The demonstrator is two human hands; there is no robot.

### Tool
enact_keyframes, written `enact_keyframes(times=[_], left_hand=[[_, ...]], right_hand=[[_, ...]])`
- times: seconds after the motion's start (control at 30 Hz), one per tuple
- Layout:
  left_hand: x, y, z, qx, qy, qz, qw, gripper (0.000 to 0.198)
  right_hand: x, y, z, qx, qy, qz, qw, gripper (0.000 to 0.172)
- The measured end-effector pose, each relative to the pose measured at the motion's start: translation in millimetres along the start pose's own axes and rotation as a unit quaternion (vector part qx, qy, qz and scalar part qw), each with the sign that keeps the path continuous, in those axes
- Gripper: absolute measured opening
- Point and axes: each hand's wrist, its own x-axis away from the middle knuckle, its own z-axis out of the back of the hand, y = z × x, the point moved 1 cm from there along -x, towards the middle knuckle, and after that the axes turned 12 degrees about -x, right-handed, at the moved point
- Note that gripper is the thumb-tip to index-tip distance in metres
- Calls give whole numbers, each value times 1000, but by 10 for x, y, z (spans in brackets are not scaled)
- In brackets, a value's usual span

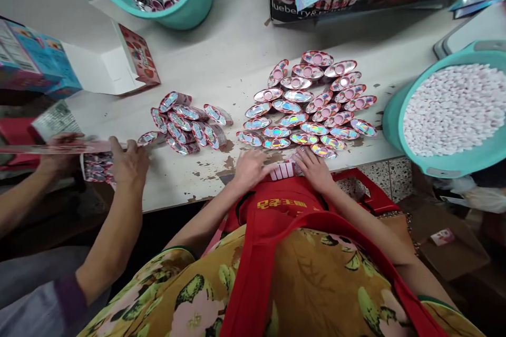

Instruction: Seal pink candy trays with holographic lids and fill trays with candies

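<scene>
Head view: the striped packet (283, 171) is by the table (237, 58), between left hand (250, 169) and right hand (315, 169); I cannot tell whether either pinches it. Light, even pressure should prevent creasing.

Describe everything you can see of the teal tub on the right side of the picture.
The teal tub is wide, rounded and open-topped, and looks like smooth plastic. Its rim carries a grip tab at the far side and another at the near side. Small white pieces, tinged pink, fill much of it. It sits open side up, apparently on the white tabletop, near the front edge. The picture cuts off its right side, and its base is hidden. No hand touches it.
</scene>
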Motion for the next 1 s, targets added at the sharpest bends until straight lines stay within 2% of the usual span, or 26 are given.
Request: enact_keyframes(times=[0.07,0.13,0.2,0.27,0.37,0.5,0.57,0.67,0.7,0.77,0.87,0.93,1.0], left_hand=[[137,39,-14,-37,-123,-49,991,16],[223,27,25,-61,-202,-79,974,19],[275,-4,91,-79,-236,-94,964,23],[314,-25,142,-103,-246,-91,960,24],[354,-23,143,-139,-233,-86,959,28],[326,-9,68,-168,-210,-104,957,31],[271,-22,39,-176,-202,-102,958,30],[162,-55,-2,-163,-196,-119,960,28],[124,-67,-19,-154,-192,-130,960,27],[56,-83,-60,-136,-184,-155,961,24],[10,-74,-129,-127,-179,-180,959,21],[38,-42,-168,-133,-136,-158,969,23],[121,3,-209,-143,-58,-117,981,30]], right_hand=[[-160,-40,39,11,-3,-14,1000,58],[-296,-92,124,8,-4,-29,1000,57],[-398,-143,229,-12,-15,-50,999,54],[-484,-186,329,-39,-36,-83,995,49],[-591,-241,426,-65,-43,-139,987,44],[-536,-322,399,-81,23,-178,980,42],[-384,-371,351,-92,87,-168,978,43],[-129,-455,279,-104,163,-99,976,44],[-73,-481,252,-105,161,-78,978,44],[-33,-519,193,-102,114,-66,986,39],[-108,-531,128,-96,31,-104,989,29],[-181,-522,120,-97,11,-127,987,28],[-235,-518,135,-97,6,-140,985,28]])
